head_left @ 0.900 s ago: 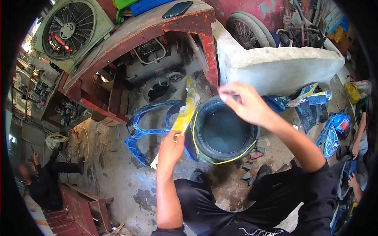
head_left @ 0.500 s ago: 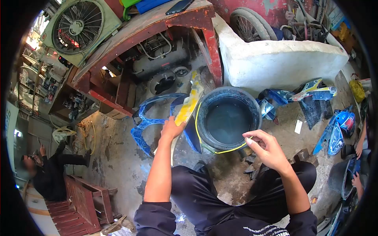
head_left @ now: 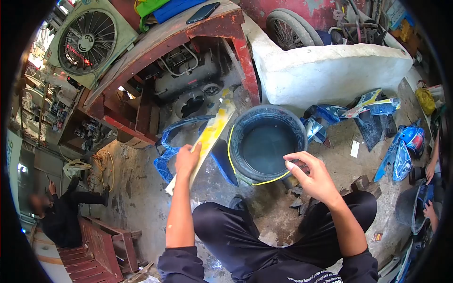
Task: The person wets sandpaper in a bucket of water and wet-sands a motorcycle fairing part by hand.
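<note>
My left hand (head_left: 188,160) is wrapped round the lower part of a long white and yellow panel (head_left: 214,132), which slants up beside the bucket. A dark bucket (head_left: 235,162) of murky water stands between my hands, with a yellow strip round its near rim. Over the bucket's right front edge is my right hand (head_left: 311,177), thumb and fingers curled towards each other; whatever lies between the fingertips is too small to name. Blue curved parts (head_left: 165,162) lie on the floor behind the panel.
A red bench (head_left: 188,35) with a phone and fan is at the upper left. Behind the bucket is a white slab (head_left: 330,78). Blue fairings (head_left: 398,153) lie to the right. One person (head_left: 61,217) sits at left; another person's hands (head_left: 430,210) show at far right.
My right hand has come down from above the bucket's far side to its near right rim. The panel in my left hand has shifted slightly and shows more of its lower end.
</note>
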Demonstrator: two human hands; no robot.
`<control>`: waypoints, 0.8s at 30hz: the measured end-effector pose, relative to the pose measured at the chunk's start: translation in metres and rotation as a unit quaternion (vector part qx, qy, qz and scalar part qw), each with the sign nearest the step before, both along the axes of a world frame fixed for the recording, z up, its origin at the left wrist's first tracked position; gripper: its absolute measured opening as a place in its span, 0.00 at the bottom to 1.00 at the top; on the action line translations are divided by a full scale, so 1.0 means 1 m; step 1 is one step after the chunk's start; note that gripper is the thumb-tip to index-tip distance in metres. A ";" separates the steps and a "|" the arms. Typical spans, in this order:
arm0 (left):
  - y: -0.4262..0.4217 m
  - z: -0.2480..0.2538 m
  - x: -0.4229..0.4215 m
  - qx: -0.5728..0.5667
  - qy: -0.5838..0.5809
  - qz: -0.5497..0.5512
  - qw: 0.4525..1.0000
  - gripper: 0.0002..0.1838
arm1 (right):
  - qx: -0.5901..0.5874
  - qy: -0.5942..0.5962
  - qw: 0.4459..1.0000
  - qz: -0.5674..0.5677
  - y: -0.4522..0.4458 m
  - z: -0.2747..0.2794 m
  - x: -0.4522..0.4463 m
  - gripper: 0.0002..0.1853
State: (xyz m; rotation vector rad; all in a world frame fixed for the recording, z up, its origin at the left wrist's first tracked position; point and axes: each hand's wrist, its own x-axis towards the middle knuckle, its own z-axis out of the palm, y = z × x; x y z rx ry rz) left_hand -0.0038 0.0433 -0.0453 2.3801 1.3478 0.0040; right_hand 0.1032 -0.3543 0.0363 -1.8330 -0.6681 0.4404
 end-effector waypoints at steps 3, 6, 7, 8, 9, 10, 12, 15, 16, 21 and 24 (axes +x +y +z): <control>-0.005 0.025 -0.036 0.050 -0.027 0.005 0.998 0.31 | 0.006 -0.012 1.000 -0.009 -0.002 -0.002 0.001 0.14; -0.012 0.049 -0.084 0.097 -0.073 0.018 0.992 0.27 | -0.002 0.009 1.000 -0.017 -0.003 -0.006 0.000 0.15; -0.019 0.063 -0.099 0.100 -0.072 0.032 0.992 0.26 | -0.001 0.009 1.000 -0.020 -0.003 -0.011 -0.001 0.15; -0.026 0.076 -0.113 0.102 -0.073 0.047 0.991 0.26 | 0.003 0.026 1.000 -0.015 -0.001 -0.016 0.000 0.15; -0.030 0.084 -0.129 0.116 -0.087 0.045 0.988 0.25 | 0.007 0.041 0.999 -0.010 0.002 -0.021 0.000 0.16; -0.032 0.088 -0.145 0.130 -0.102 0.043 0.985 0.24 | 0.008 0.039 0.999 -0.010 0.006 -0.025 0.001 0.16; -0.027 0.092 -0.182 0.113 -0.157 0.030 0.981 0.21 | 0.025 0.071 0.997 0.003 0.016 -0.032 -0.001 0.16; -0.035 0.109 -0.226 0.129 -0.215 0.020 0.968 0.18 | 0.071 0.135 0.988 0.025 0.030 -0.032 -0.007 0.18; -0.038 0.115 -0.239 0.133 -0.242 0.019 0.961 0.18 | 0.095 0.181 0.978 0.035 0.035 -0.030 -0.010 0.19; -0.040 0.144 -0.302 0.107 -0.305 0.031 0.946 0.22 | 0.122 0.281 0.945 0.116 0.052 -0.007 -0.020 0.32; -0.036 0.148 -0.309 0.108 -0.316 -0.014 0.943 0.21 | 0.249 0.316 0.905 0.139 0.058 0.011 -0.028 0.40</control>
